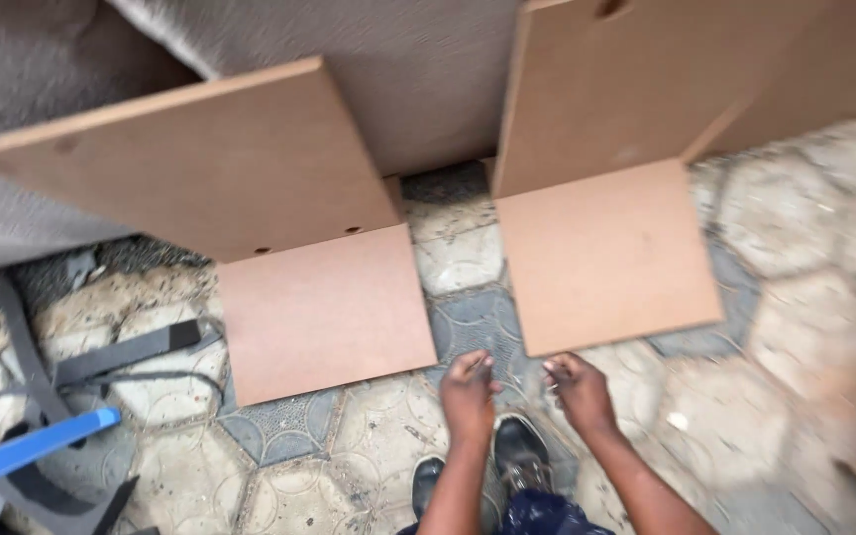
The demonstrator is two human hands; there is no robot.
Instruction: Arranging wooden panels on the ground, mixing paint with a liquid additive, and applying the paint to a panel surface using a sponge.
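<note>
Empty hands (525, 391) near brown boards (606, 256) (unlabelled)

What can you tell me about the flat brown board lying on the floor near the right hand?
The flat brown fibreboard panel is roughly square, smooth, plain and pale tan, like pressed wood. It lies flat on the patterned paving floor. Its far edge meets the larger upright brown board, which leans on the grey fabric sofa. Its near edge is just in front of the right hand, whose fingers hover close to it; contact cannot be told.
</note>
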